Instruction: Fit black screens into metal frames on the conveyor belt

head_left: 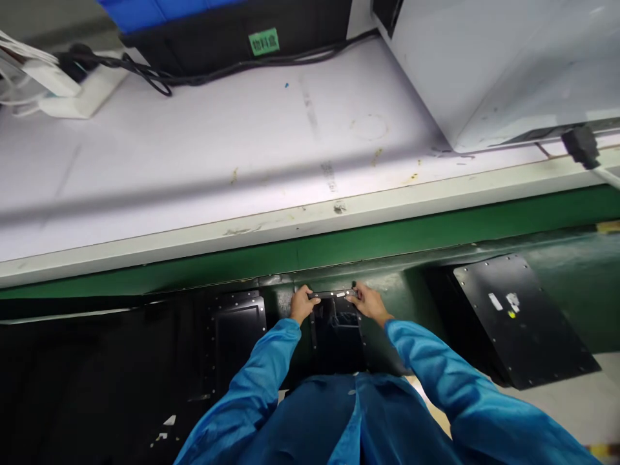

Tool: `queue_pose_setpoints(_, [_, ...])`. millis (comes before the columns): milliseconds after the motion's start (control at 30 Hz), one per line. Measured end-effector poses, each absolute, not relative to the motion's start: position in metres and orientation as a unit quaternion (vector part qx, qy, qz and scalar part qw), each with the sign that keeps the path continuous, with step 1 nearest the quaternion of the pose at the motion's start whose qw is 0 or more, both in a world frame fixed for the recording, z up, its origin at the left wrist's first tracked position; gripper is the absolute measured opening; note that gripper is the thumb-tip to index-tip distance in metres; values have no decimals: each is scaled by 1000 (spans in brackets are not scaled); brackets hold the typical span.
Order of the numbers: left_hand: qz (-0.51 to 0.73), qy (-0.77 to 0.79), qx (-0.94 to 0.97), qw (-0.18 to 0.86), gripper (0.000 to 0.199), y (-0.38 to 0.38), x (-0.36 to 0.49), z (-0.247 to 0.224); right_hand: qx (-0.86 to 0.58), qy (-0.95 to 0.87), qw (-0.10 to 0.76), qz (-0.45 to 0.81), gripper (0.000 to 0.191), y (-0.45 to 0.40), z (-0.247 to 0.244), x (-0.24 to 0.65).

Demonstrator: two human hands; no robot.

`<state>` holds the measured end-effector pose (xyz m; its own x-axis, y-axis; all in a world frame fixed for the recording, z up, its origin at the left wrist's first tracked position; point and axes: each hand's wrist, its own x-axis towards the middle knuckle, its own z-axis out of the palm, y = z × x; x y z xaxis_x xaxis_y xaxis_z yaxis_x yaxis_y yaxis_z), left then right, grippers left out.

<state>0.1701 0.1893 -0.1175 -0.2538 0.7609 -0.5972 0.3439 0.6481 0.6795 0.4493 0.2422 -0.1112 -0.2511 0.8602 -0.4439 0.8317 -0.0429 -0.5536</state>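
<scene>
Broadly, the white worktop [203,155] fills the upper half of the frame, and below it runs a green surface [400,294] on which your work lies. At lower centre, between your forearms, sits the glossy black panel [338,332], its near end close against your jacket [320,413]. Judging by its look, it should handle as a stiff, flat, fairly light piece, with a smooth face that is likely slippery and easy to scratch. The far corners seem the best place to take hold, keeping your fingertips off the shiny middle. Its dark face mirrors pale streaks, and a row of small bright studs dots each side.

Your left hand [301,305] is at the far left corner and your right hand [369,302] at the far right one. On both, thumb and fingers are nearly closed, apparently pinching the edge; you cannot tell from this view how the undersides are gripped. Between them, along the far edge, sits a small white label [340,294], nearer your right thumb.
</scene>
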Motion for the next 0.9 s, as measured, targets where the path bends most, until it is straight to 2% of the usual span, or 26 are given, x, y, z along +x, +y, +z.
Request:
queue_pose_setpoints(267, [208, 775, 417, 427, 29, 205, 180, -77, -647, -670, 37, 362, 33, 252, -99, 443])
queue_pose_setpoints(367, [213, 784, 446, 377, 36, 181, 186, -64, -672, -655, 70, 337, 38, 238, -91, 442])
queue_pose_setpoints(433, [158, 800, 455, 359, 37, 144, 190, -63, -687, -643, 76, 330, 38, 211, -92, 447])
queue_pose_setpoints(600, [-70, 767, 473, 427, 33, 43, 196, -68, -672, -638, 63, 372, 37, 108, -111, 475])
queue_pose_setpoints(700, [-80, 757, 476, 440, 23, 25, 200, -64, -661, -632, 68, 398, 51, 66, -113, 487])
queue_pose_setpoints(767, [-75, 760, 475, 437, 23, 30, 204, -59, -669, -622, 54, 403, 54, 56, -110, 488])
queue_pose_setpoints(900, [-94, 750, 486, 438, 44, 41, 209, -56, -666, -620, 56, 411, 66, 57, -105, 490])
